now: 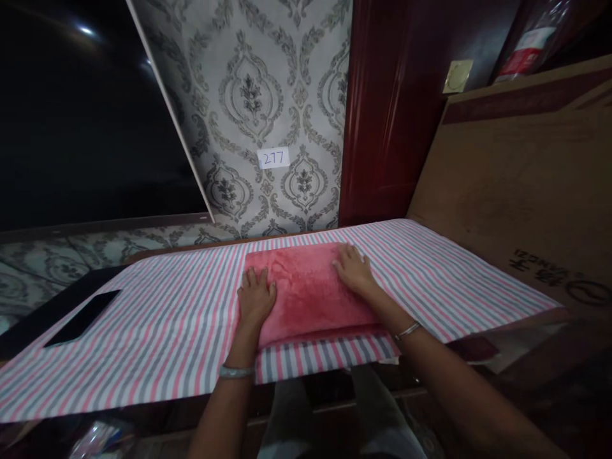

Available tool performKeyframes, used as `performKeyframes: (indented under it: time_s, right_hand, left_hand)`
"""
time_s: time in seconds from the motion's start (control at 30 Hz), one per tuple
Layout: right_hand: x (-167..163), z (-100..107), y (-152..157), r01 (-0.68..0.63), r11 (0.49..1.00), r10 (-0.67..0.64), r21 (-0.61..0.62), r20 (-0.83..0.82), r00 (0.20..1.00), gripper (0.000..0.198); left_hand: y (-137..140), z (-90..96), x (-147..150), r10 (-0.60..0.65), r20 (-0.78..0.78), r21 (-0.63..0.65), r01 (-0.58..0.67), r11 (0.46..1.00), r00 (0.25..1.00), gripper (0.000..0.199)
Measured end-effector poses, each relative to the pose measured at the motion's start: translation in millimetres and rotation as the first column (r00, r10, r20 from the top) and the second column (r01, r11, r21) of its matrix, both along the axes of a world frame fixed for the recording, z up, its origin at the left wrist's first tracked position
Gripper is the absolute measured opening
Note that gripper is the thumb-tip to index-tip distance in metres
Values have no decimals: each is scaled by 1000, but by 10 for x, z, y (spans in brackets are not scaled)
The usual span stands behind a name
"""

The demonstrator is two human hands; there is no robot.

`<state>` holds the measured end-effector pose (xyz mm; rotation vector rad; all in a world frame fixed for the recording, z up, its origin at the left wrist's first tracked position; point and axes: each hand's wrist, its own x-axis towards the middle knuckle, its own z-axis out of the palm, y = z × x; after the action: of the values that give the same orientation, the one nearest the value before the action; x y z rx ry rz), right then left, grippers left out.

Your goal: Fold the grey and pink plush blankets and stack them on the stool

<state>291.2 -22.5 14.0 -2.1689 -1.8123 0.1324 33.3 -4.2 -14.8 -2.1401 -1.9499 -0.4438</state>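
Note:
A folded pink plush cloth (306, 287) lies flat on a striped tablecloth (176, 319), its layered front edge towards me. On its left side rests my left hand (255, 296), fingers spread and palm down. My right hand (352, 268) lies on the upper right part of the cloth, its fingers also stretched out. Neither hand grips anything; both touch the plush surface from above.
A phone (83, 317) lies on the left of the tablecloth, below a large dark screen (90, 115). A big cardboard box (516, 191) stands at the right, with a plastic bottle (530, 48) above it. A paper label (273, 157) is on the wall.

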Motion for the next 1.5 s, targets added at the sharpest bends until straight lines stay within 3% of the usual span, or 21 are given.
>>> performKeyframes:
  time_s: [0.07,0.13,0.2,0.27,0.4,0.53,0.73,0.9,1.03,1.17,1.23,1.33,1.5]
  right_hand:
    - [-390,22,-142,-187,978,184,94,49,982,60]
    - [-720,-9,-253,-341,935,338,96,43,940,57]
    - [-865,-72,-324,-409,911,408,61,24,913,57]
    - [-788,-143,-373,-368,929,368,27,14,930,58]
    - [-244,-276,-528,-148,989,147,18,52,988,61]
    - [191,-449,-741,21,999,-22,-43,-26,999,64]
    - [285,-649,-846,99,993,-96,60,-57,994,62]
    - [145,-567,-867,7,962,-17,273,34,999,59]
    - [91,-605,-897,-61,965,39,254,90,995,56]
    - [204,-846,-908,-61,959,57,277,23,998,59]
    - [276,-966,-914,-82,935,95,345,-21,995,61]
    - [333,-1057,-926,-126,902,158,412,-43,987,61]
    - [309,-1074,-939,-126,884,175,450,-69,982,61]
  left_hand:
    - [-7,5,0,1,5,-1,-1,1000,1000,53]
    - [-12,14,-3,-3,8,2,3,1000,1000,53]
    - [-15,26,-7,-7,7,-5,7,1000,1000,54]
    - [-15,40,-11,-9,6,-16,10,1000,1000,54]
    - [-10,57,-9,-12,0,-15,12,1000,1000,54]
    - [-2,44,-7,-11,-5,-10,11,1000,1000,54]
    - [-18,20,-4,-20,8,-8,20,1000,1000,54]
    - [-16,49,20,-6,27,-38,7,999,1000,54]
    - [-20,169,-8,29,88,-151,-16,988,996,58]
    - [-236,257,-98,-17,73,-79,22,997,997,60]
    - [-398,220,-152,-96,6,-41,96,994,995,58]
    - [-571,82,-232,-138,-38,-96,134,986,990,57]
    - [-568,-104,-327,-148,20,-136,150,979,989,57]
